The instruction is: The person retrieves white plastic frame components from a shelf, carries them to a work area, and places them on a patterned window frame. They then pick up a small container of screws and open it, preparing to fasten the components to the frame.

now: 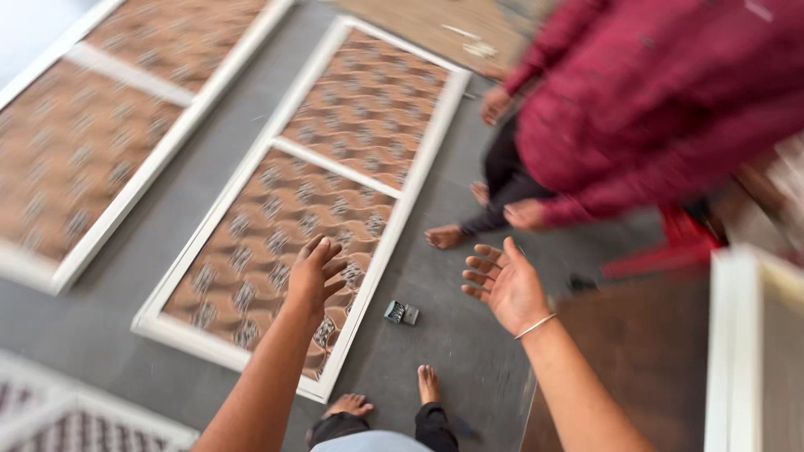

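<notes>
Panel: I am looking down at a long white-framed panel (311, 201) lying flat on the grey floor (100, 326), its brown patterned infill split by a crossbar, long axis running from near-left to far-right.
Left hand: my left hand (316, 269) is hovering over the panel, fingers spread, gripping nothing.
Small box: a small grey box (400, 313) is lying between my hands.
Right hand: my right hand (505, 285) is opening palm-up, empty, thin bangle (536, 326) at the wrist.
Co-worker: a person in a blurred maroon sleeve (670, 159) is bending nearby.
</notes>
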